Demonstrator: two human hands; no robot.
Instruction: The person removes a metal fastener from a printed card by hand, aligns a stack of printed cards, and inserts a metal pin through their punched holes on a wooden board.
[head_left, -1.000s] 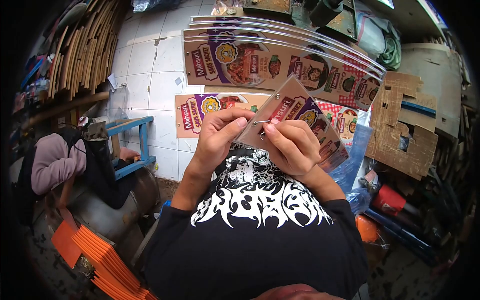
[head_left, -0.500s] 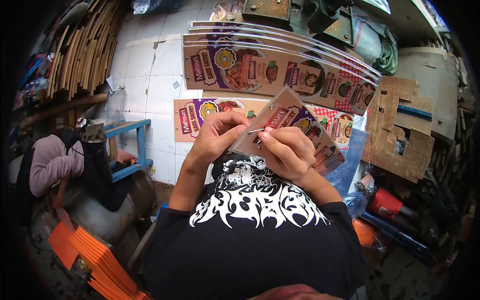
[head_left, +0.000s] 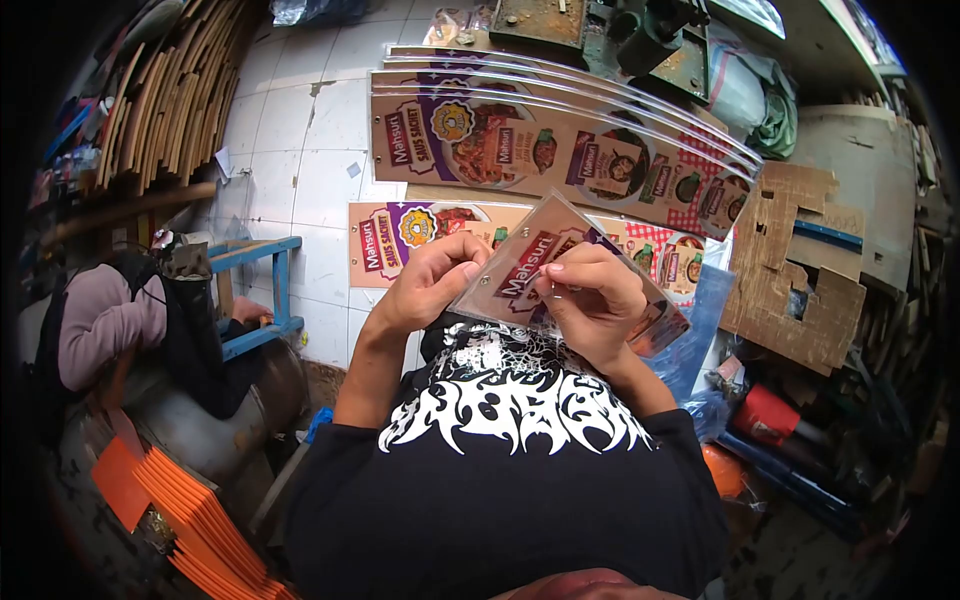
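Observation:
My left hand (head_left: 432, 285) grips the lower left edge of a printed Mahsuri sign (head_left: 525, 270) in a clear plastic cover, thumb on its face. The sign is tilted in front of my chest, with small metal eyelets near its left edge. Over its lower middle, my right hand (head_left: 600, 305) has thumb and fingers pinched together. A tiny thin pale piece shows at those fingertips, too small to name. Beneath and beyond lies another sign of the same print (head_left: 385, 245) on the white tiles.
A fanned stack of matching signs (head_left: 410, 140) lies farther off. Cut cardboard (head_left: 790, 270) is at right. At left are a blue frame (head_left: 285, 285), orange folded sheets (head_left: 205, 520) and a person in a pink sleeve (head_left: 105, 335). Wood strips (head_left: 180, 100) stand upper left.
My right hand has drawn away from the sign's eyelet edge, to the right and slightly down. The thin white strand that stretched between hands is no longer seen there. My left hand still holds the sign.

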